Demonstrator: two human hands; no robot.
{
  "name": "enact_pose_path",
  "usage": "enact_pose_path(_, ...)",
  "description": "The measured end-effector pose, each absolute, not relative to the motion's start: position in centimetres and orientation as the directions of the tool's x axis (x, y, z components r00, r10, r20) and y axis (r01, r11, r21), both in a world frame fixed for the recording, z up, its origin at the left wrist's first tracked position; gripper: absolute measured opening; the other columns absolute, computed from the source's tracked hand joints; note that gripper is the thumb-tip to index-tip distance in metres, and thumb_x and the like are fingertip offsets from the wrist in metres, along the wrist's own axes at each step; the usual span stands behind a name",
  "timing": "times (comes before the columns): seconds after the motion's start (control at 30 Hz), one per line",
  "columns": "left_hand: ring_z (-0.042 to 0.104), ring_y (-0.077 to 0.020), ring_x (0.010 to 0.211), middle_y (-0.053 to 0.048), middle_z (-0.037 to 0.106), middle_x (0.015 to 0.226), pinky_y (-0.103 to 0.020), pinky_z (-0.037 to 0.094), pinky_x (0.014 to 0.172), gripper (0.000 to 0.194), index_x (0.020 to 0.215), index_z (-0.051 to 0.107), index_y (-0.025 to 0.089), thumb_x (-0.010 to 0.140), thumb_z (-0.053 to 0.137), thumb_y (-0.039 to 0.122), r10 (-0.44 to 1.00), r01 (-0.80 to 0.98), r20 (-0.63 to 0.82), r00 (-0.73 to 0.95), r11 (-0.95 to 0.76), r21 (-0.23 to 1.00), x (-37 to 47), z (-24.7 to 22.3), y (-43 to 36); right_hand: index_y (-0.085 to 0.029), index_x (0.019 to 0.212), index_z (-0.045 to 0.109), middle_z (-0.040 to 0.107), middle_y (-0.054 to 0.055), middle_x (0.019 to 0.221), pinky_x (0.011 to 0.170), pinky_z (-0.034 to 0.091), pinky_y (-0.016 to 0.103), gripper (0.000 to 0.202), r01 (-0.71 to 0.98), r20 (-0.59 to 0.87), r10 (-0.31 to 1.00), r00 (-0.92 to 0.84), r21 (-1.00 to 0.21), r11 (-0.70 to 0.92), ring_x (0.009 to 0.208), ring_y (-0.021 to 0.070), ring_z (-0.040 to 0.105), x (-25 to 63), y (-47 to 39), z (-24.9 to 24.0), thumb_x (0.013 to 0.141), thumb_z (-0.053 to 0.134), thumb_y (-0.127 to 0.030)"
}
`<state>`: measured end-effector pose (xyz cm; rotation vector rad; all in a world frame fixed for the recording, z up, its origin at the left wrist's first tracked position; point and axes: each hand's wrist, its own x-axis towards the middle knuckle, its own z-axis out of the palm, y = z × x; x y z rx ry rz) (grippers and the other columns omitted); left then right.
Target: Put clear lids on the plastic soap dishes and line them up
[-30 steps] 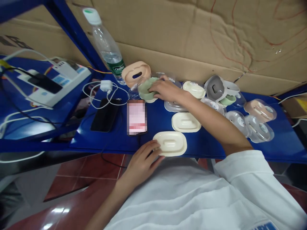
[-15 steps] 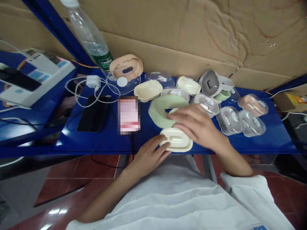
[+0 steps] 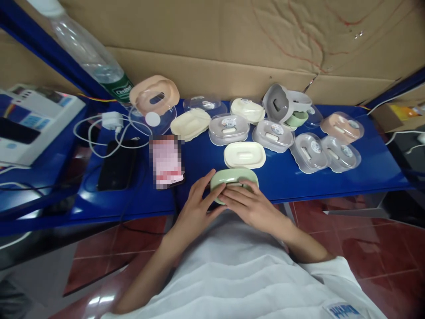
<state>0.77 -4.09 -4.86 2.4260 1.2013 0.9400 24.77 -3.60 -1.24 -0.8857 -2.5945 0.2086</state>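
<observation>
Cardboard (image 3: 206,48): brown, creased, behind everything, cropped by the top edge.
Blue table (image 3: 332,181): smooth, glossy; the hands block part of its near edge.
Bottle (image 3: 86,53): clear plastic, cap cut off at the top.
Power strip (image 3: 20,150): white, cropped at left.
Lidded boxes (image 3: 229,128): grey, peach and cream under clear domes, beyond the hands.
Left hand (image 3: 195,206): fingers slightly spread, holding the green shell (image 3: 219,175) at its left.
Right hand (image 3: 250,201): fingers curled over the shell's near side, holding it too.
Green shell: rounded, shiny, at the table's near edge; near side hidden, contact with the table unclear.
Cream lid (image 3: 245,155): oval, raised bar, just beyond the shell.
Phone (image 3: 166,161): screen pixelated, unreadable.
</observation>
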Motion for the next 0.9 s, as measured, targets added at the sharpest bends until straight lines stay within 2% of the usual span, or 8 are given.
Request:
enact_pose_path(0.1, 0.055, -0.0384, 0.151, -0.023, 0.052, 0.166, -0.060, 0.054, 0.121, 0.062, 0.157, 0.053, 0.023, 0.100, 0.078, 0.028, 0.767, 0.633, 0.453, 0.454, -0.636, 0.442, 0.9, -4.9, -4.1, -0.020, 0.149, 0.065, 0.070, 0.010, 0.153, 0.130, 0.041, 0.050, 0.038, 0.561, 0.305, 0.618, -0.725, -0.259, 0.786, 0.148, 0.0239, 0.060, 25.7, -3.4, -1.6, 0.113, 0.059, -0.030)
enact_pose_path(0.2, 0.056, -0.0379, 0.151, -0.024, 0.051, 0.166, -0.058, 0.055, 0.121, 0.060, 0.156, 0.054, 0.020, 0.101, 0.077, 0.032, 0.761, 0.628, 0.455, 0.463, -0.644, 0.437, 1.2, -5.0, -3.9, -0.021, 0.156, 0.060, 0.061, 0.013, 0.162, 0.131, 0.039, 0.056, 0.048, 0.638, 0.277, 0.701, -0.658, -0.289, 0.713, 0.157, 0.0295, 0.050, 27.6, -3.4, -1.9, 0.111, 0.063, -0.038)
enact_pose_path(0.33, 0.056, -0.0374, 0.151, -0.023, 0.049, 0.168, -0.056, 0.056, 0.121, 0.058, 0.155, 0.053, 0.021, 0.103, 0.074, 0.034, 0.761, 0.606, 0.431, 0.485, -0.648, 0.461, 1.3, -4.9, -3.6, -0.029, 0.164, 0.051, 0.060, 0.009, 0.164, 0.128, 0.044, 0.055, 0.058, 0.600, 0.257, 0.736, -0.627, -0.444, 0.666, 0.159, 0.0305, 0.049, 30.3, -3.1, -2.2, 0.110, 0.062, -0.048)
enact_pose_path(0.4, 0.055, -0.0364, 0.153, -0.021, 0.048, 0.169, -0.056, 0.055, 0.122, 0.057, 0.155, 0.052, 0.024, 0.103, 0.074, 0.032, 0.771, 0.588, 0.410, 0.487, -0.637, 0.499, 1.2, -4.7, -3.6, -0.033, 0.162, 0.054, 0.064, 0.007, 0.160, 0.127, 0.045, 0.054, 0.050, 0.613, 0.301, 0.770, -0.563, -0.474, 0.633, 0.156, 0.0295, 0.052, 31.5, -2.2, -2.0, 0.113, 0.056, -0.045)
enact_pose_path(0.5, 0.054, -0.0346, 0.153, -0.019, 0.049, 0.167, -0.054, 0.054, 0.123, 0.052, 0.150, 0.056, 0.026, 0.102, 0.075, 0.029, 0.793, 0.561, 0.384, 0.472, -0.607, 0.563, 1.0, -4.3, -3.8, -0.034, 0.160, 0.057, 0.060, 0.007, 0.163, 0.128, 0.042, 0.057, 0.045, 0.737, 0.364, 0.823, -0.436, -0.381, 0.559, 0.158, 0.0308, 0.049, 32.7, 0.1, -2.0, 0.115, 0.050, -0.032)
enact_pose_path(0.63, 0.053, -0.0345, 0.152, -0.018, 0.048, 0.162, -0.051, 0.053, 0.124, 0.042, 0.138, 0.062, 0.024, 0.098, 0.076, 0.027, 0.829, 0.559, 0.362, 0.427, -0.556, 0.615, 0.9, -3.9, -3.9, -0.032, 0.167, 0.048, 0.051, 0.010, 0.171, 0.129, 0.039, 0.062, 0.053, 0.782, 0.273, 0.833, -0.482, -0.294, 0.549, 0.163, 0.0351, 0.040, 33.0, 2.9, -2.5, 0.114, 0.053, -0.039)
enact_pose_path(0.77, 0.053, -0.0328, 0.152, -0.016, 0.047, 0.161, -0.049, 0.053, 0.125, 0.043, 0.137, 0.061, 0.025, 0.098, 0.077, 0.026, 0.845, 0.559, 0.337, 0.414, -0.529, 0.638, 1.0, -3.9, -3.8, -0.030, 0.158, 0.059, 0.069, 0.012, 0.149, 0.123, 0.046, 0.062, 0.049, 0.808, 0.285, 0.854, -0.435, -0.295, 0.510, 0.151, 0.0364, 0.054, 33.1, 3.1, -3.4, 0.111, 0.060, -0.043)
enact_pose_path(0.9, 0.053, -0.0328, 0.152, -0.017, 0.048, 0.161, -0.052, 0.052, 0.126, 0.060, 0.152, 0.050, 0.026, 0.099, 0.077, 0.028, 0.860, 0.575, 0.328, 0.391, -0.507, 0.643, 1.0, -4.2, -3.7, -0.029, 0.143, 0.072, 0.073, 0.011, 0.138, 0.123, 0.050, 0.058, 0.035, 0.788, 0.401, 0.843, -0.358, -0.355, 0.503, 0.147, 0.0335, 0.058, 33.5, 1.8, -4.0, 0.110, 0.061, -0.035)
